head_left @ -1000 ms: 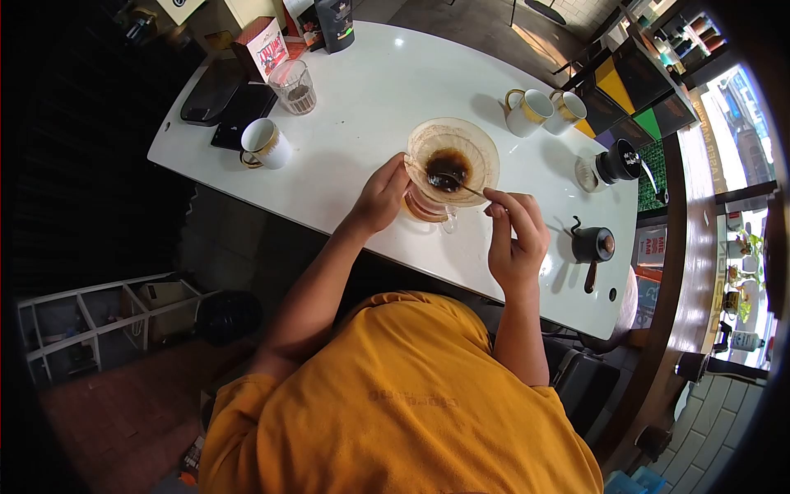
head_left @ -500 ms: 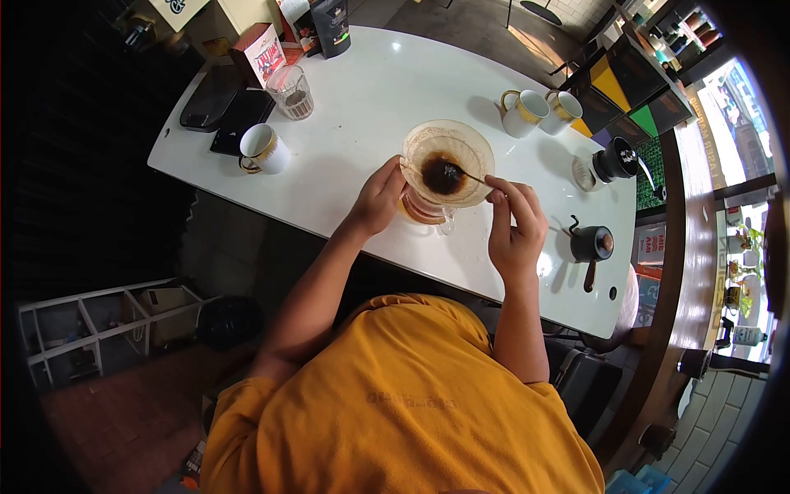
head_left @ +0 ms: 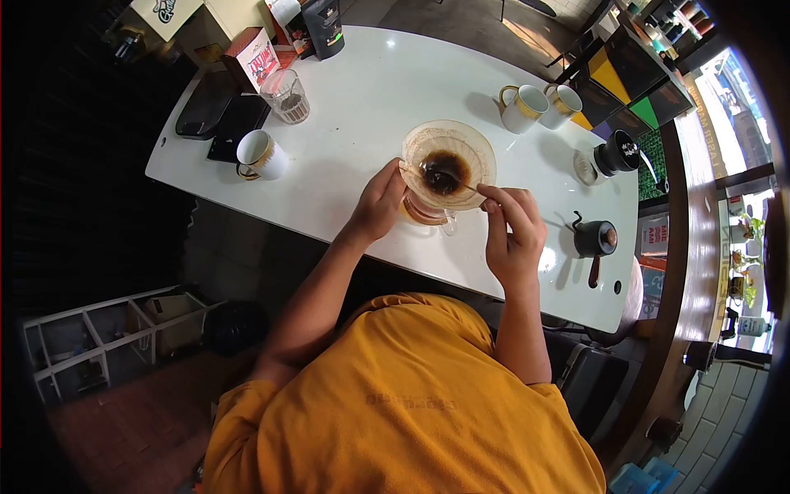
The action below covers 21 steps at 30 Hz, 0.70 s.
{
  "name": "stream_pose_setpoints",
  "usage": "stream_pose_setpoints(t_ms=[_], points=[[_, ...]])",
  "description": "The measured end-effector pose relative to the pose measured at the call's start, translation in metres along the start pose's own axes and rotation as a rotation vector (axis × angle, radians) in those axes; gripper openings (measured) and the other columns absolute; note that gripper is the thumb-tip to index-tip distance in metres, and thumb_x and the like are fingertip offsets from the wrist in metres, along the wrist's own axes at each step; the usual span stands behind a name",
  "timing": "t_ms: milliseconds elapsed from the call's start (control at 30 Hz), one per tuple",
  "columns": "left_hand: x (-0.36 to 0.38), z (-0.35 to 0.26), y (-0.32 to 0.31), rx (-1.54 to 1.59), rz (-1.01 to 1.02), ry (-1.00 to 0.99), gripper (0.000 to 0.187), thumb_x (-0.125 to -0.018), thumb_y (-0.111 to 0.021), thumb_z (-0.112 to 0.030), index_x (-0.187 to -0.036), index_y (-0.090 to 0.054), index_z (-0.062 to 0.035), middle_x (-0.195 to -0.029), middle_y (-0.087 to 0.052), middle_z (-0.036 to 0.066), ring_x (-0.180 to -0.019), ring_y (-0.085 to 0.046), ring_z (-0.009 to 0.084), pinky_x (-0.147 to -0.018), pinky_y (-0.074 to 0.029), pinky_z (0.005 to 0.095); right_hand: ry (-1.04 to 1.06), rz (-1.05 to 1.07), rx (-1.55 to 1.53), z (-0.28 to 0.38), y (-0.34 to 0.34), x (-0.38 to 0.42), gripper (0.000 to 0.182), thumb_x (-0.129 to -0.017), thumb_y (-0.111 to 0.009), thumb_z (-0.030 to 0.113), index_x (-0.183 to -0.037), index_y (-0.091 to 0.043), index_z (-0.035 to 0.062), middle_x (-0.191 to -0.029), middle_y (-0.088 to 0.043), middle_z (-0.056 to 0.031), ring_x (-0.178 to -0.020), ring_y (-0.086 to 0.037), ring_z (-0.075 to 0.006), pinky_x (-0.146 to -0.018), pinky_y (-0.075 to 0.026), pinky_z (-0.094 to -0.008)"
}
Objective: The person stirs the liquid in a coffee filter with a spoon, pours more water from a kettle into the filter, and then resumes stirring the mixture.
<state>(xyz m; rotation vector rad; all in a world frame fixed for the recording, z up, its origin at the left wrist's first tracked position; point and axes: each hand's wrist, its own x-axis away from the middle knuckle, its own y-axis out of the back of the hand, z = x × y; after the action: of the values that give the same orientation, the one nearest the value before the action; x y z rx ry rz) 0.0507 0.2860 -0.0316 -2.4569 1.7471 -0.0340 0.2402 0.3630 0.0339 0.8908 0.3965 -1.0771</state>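
In front of me a coffee dripper with a paper filter in it sits on a glass server. Dark wet coffee lies in the filter's bottom. My left hand is closed on the dripper's left side, fingers pinched at the rim; its exact hold is partly hidden. Between thumb and fingers of my right hand is the handle of a thin spoon. The spoon reaches over the right rim, its tip down in the coffee and hard to make out.
White-and-gold mugs stand at left and back right. A ribbed glass and a black scale are at the left. On the right are a hand grinder and a small black kettle.
My right hand has shifted slightly left and down with the spoon, whose tip sits lower in the coffee. My left hand stays at the dripper. The view has shifted slightly.
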Motion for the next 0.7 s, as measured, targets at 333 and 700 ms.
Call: stream_pose_setpoints(t_ms=[333, 700], points=[[0.001, 0.005, 0.005, -0.07, 0.02, -0.022, 0.032, -0.101, -0.031, -0.021, -0.115, -0.05, 0.0014, -0.096, -0.057, 0.004, -0.088, -0.051, 0.0076, -0.081, -0.044, 0.0237, -0.09, -0.04, 0.009, -0.003, -0.004, -0.003, 0.016, -0.082, -0.06, -0.006, -0.094, -0.067, 0.0004, -0.078, -0.062, -0.0085, -0.069, -0.057, -0.0193, -0.061, -0.046, -0.0282], [-0.001, 0.009, 0.01, -0.121, 0.035, -0.041, 0.029, -0.101, -0.034, -0.019, -0.112, -0.05, 0.0018, -0.095, -0.059, 0.008, -0.085, -0.053, 0.011, -0.079, -0.045, 0.0262, -0.183, -0.063, -0.029, 0.012, -0.006, 0.003, 0.016, -0.083, -0.058, -0.008, -0.095, -0.067, -0.0015, -0.079, -0.063, -0.0098, -0.068, -0.059, -0.0177, -0.062, -0.047, -0.0271]])
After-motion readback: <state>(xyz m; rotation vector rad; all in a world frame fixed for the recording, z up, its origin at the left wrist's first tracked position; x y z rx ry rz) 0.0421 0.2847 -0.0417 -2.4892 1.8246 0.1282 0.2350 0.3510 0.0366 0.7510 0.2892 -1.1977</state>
